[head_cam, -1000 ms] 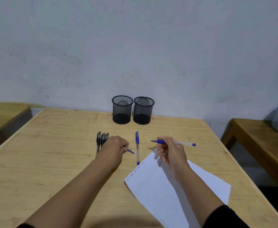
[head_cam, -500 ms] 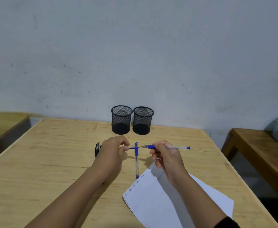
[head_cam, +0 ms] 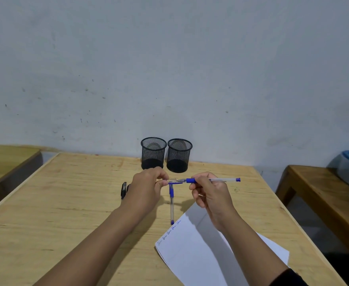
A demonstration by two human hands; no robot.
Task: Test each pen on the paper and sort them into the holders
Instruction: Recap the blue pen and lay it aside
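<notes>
Clear pen, blue grip, uncapped

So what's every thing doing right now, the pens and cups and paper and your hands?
Left hand: pinches a pen cap.
Right hand: grips the uncapped blue pen, tip at the cap.
Second blue pen: capped, lying on the table.
Black pens: lying, partly hidden.
Left holder: upright, empty.
Right holder: upright, empty.
Paper: flat, blue scribbles along one edge.
</notes>
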